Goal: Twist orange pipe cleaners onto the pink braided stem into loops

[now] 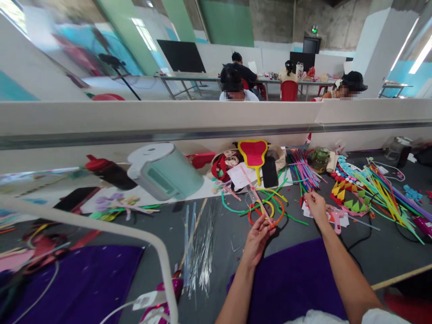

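Note:
My left hand [258, 236] pinches a thin pink pipe cleaner [255, 193] near its lower end; the strip slants up and away to the left. Just beyond those fingers lie an orange pipe-cleaner loop [282, 215] and several green pipe cleaners [297, 219]. My right hand [316, 204] is closed, fingertips together, below a bundle of pink, purple and blue pipe cleaners [303, 168]. Whatever sits in that pinch is too small to name. Beside my right wrist rests a pink glue gun [336, 219] on white paper.
A pale green kettle [168, 171], a dark bottle [111, 173] and a red-and-yellow fan-shaped piece [253, 153] stand or lie along the partition [202, 117]. Silver strips [205, 247] lie left of my hands. A white curved bar [162, 252] crosses the left foreground. People sit beyond.

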A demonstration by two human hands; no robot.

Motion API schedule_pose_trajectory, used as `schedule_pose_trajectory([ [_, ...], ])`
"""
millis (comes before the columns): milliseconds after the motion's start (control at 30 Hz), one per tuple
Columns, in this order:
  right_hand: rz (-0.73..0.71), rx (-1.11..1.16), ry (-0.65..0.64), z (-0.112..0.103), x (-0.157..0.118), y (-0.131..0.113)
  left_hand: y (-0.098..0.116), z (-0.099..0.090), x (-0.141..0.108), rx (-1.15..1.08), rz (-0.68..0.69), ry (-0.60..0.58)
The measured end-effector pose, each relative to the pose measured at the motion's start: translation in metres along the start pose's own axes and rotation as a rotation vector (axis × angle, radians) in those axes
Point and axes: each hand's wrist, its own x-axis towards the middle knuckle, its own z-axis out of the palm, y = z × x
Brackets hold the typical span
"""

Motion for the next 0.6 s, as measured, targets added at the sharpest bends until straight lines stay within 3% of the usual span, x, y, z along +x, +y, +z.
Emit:
schedule_pose_trajectory([
  [167, 0.016, -0.164, 0.002, -0.004, 0.005, 0.008, 0.0, 0.0, -0.001, 0.012, -0.006, -0.005],
  [433, 0.11, -0.521, -0.129, 0.001, -0.003, 0.01, 0.001, 0.0, -0.001, 0.028, -0.019, 0.016],
  [600, 0.156, -0.585, -0.151, 0.005, -0.01, 0.007, 0.001, 0.001, -0.002, 0.038, -0.019, 0.0],
])
